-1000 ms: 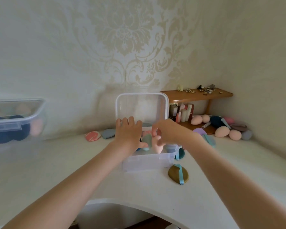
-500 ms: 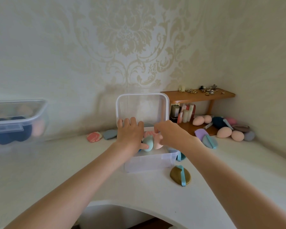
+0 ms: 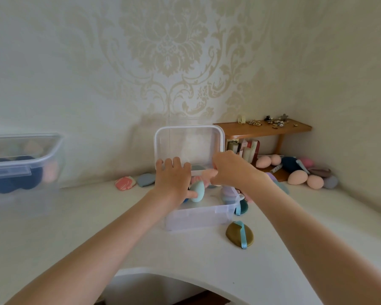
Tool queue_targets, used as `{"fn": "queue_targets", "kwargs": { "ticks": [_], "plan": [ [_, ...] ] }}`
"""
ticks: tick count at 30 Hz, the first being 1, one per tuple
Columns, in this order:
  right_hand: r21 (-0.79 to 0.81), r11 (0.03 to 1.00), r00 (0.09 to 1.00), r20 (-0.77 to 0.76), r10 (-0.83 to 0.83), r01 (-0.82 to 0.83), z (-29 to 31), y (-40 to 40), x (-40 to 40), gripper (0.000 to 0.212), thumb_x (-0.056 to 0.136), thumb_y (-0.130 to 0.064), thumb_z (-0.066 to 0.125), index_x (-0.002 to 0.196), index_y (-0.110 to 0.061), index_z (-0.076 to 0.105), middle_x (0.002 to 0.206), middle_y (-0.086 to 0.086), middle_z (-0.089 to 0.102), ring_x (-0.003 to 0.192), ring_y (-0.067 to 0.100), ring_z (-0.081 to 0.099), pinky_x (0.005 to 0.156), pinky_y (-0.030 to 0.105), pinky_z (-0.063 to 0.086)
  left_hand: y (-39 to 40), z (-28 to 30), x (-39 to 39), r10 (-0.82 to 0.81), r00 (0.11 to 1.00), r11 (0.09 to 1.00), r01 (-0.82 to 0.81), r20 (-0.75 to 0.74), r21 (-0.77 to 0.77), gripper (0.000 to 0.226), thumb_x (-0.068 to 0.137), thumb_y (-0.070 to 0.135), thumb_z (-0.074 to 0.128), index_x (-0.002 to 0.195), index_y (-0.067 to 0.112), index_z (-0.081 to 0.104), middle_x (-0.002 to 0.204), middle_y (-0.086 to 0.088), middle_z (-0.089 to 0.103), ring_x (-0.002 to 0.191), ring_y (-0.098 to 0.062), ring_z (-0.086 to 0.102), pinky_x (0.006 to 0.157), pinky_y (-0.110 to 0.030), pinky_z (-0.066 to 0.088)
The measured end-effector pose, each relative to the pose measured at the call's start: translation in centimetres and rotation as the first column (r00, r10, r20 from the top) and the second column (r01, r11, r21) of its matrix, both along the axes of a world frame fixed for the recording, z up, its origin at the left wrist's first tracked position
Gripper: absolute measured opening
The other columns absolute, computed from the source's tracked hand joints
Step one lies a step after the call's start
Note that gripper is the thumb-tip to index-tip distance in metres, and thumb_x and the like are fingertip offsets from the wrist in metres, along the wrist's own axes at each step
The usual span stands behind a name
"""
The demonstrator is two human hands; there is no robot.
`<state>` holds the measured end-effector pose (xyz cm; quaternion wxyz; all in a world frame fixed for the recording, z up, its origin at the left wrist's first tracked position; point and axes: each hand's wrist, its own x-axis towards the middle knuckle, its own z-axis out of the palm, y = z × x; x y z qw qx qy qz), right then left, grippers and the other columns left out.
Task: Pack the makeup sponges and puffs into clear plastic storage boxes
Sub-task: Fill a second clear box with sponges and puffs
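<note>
Starting at the far left, there's a second clear storage box [image 3: 24,164], blurry, with dark blue and peach sponges visible through its wall. On the tabletop [image 3: 75,216] near the wall, a pink marbled puff [image 3: 125,183] lies just beside a grey-blue puff [image 3: 146,179].

Both forearms reach out from the near edge toward the middle box. The left hand [image 3: 174,179] is palm down over the open clear box [image 3: 198,216], fingers pretty much straight and spread toward the far rim, thumb pressed against a light teal egg-shaped sponge [image 3: 197,191] that stands upright inside the box. So it's touching the sponge, not really gripping it.

The box's lid [image 3: 188,148] stands up behind the hands, hinged open against the wall. The right hand [image 3: 230,169] comes in from the right with knuckles up and fingers curled down at the far side of the box, by some pink sponges [image 3: 207,172]; honestly can't tell if it's pinching one or just touching them.

Near the box's right corner, an olive puff with a blue ribbon [image 3: 239,235] lies flat on the tabletop, and a teal puff [image 3: 242,207] is tucked against the box's right wall. Further right, by the wooden shelf [image 3: 262,128], a loose pile of peach, navy, pink and grey sponges [image 3: 299,175] waits unpacked in the corner.
</note>
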<state>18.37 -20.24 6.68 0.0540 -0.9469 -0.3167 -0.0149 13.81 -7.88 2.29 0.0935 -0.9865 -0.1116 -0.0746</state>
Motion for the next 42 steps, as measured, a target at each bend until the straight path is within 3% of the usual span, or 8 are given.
{"fn": "queue_targets", "kwargs": {
  "ticks": [4, 9, 14, 24, 31, 34, 38, 42],
  "plan": [
    [-0.114, 0.993, 1.0, 0.012, -0.003, 0.004, -1.8, 0.6, -0.3, 0.03, 0.089, -0.02, 0.059, 0.116, -0.007, 0.056, 0.101, 0.008, 0.061, 0.096, 0.022, 0.062, 0.087, 0.029, 0.051, -0.2, 0.0, 0.2, 0.018, 1.0, 1.0, -0.018, -0.021, -0.009, 0.068, 0.081, 0.056, 0.056, 0.127, 0.01, 0.037, 0.127, -0.012, 0.04, 0.119, -0.031, 0.039, 0.106, -0.041, 0.024],
    [-0.193, 0.98, 0.994, 0.11, -0.03, 0.051, -1.8, 0.5, 0.2, 0.031, 0.09, -0.021, 0.06, 0.119, -0.009, 0.057, 0.108, 0.008, 0.063, 0.098, 0.022, 0.062, 0.083, 0.028, 0.048, 0.0, -0.1, 0.2, 0.013, 1.0, 1.0, -0.013, -0.008, -0.027, 0.066, 0.082, 0.055, 0.057, 0.127, 0.011, 0.037, 0.127, -0.012, 0.04, 0.119, -0.03, 0.039, 0.107, -0.041, 0.023],
    [-0.242, 0.968, 0.976, 0.218, -0.006, 0.06, -3.1, 0.6, 0.9, 0.038, 0.093, -0.025, 0.054, 0.127, -0.008, 0.051, 0.127, 0.012, 0.05, 0.12, 0.026, 0.044, 0.101, 0.036, 0.037, 0.1, -0.3, 0.2, 0.001, 1.0, 0.999, -0.001, 0.006, -0.052, 0.063, 0.083, 0.053, 0.057, 0.126, 0.011, 0.037, 0.127, -0.013, 0.039, 0.118, -0.029, 0.039, 0.104, -0.039, 0.024],
    [-0.208, 0.977, 0.991, 0.133, -0.021, 0.049, -3.4, 0.7, 1.2, 0.042, 0.092, -0.029, 0.056, 0.128, -0.01, 0.048, 0.119, 0.011, 0.05, 0.101, 0.026, 0.06, 0.08, 0.028, 0.047, -1.6, 0.0, 1.1, -0.236, 0.969, 0.969, 0.24, 0.073, -0.056, 0.062, 0.079, 0.056, 0.057, 0.121, 0.013, 0.042, 0.124, -0.008, 0.042, 0.114, -0.029, 0.042, 0.096, -0.037, 0.034],
    [0.238, 0.969, 0.997, 0.028, -0.074, 0.065, -0.9, -2.0, 3.0, 0.025, 0.093, -0.03, 0.053, 0.109, -0.012, 0.06, 0.105, 0.004, 0.063, 0.081, 0.014, 0.054, 0.069, 0.024, 0.044, -1.9, -0.4, 2.6, -0.272, 0.962, 0.958, 0.267, 0.034, 0.102, 0.06, 0.084, 0.042, 0.06, 0.13, 0.014, 0.034, 0.127, -0.011, 0.043, 0.114, -0.028, 0.045, 0.093, -0.034, 0.04],
    [0.36, 0.896, 0.929, 0.159, -0.335, 0.261, 0.0, -5.1, 5.0, 0.021, 0.095, -0.012, 0.045, 0.109, -0.007, 0.06, 0.11, 0.012, 0.06, 0.091, 0.024, 0.053, 0.067, 0.03, 0.041, -2.2, -0.3, 2.6, -0.275, 0.961, 0.954, 0.268, 0.041, 0.135, 0.058, 0.085, 0.041, 0.061, 0.13, 0.015, 0.035, 0.128, -0.012, 0.043, 0.114, -0.027, 0.045, 0.094, -0.034, 0.041],
    [0.026, 0.822, 0.813, 0.136, -0.567, 0.569, -2.8, -9.2, 7.3, 0.039, 0.089, -0.014, 0.055, 0.127, -0.01, 0.051, 0.133, 0.013, 0.044, 0.127, 0.032, 0.034, 0.097, 0.041, 0.039, -2.5, -0.5, 2.7, -0.262, 0.965, 0.96, 0.257, 0.03, 0.113, 0.057, 0.084, 0.038, 0.063, 0.129, 0.015, 0.036, 0.128, -0.012, 0.042, 0.115, -0.028, 0.044, 0.095, -0.035, 0.04],
    [-0.117, 0.733, 0.742, 0.069, -0.667, 0.67, -5.4, -10.9, 7.8, 0.04, 0.095, -0.018, 0.045, 0.135, -0.013, 0.046, 0.142, 0.008, 0.037, 0.133, 0.029, 0.032, 0.101, 0.038, 0.036, -2.4, -0.6, 2.7, -0.26, 0.965, 0.961, 0.255, 0.041, 0.103, 0.056, 0.082, 0.038, 0.064, 0.125, 0.014, 0.038, 0.127, -0.012, 0.043, 0.115, -0.029, 0.044, 0.095, -0.036, 0.041]
  ]
}}
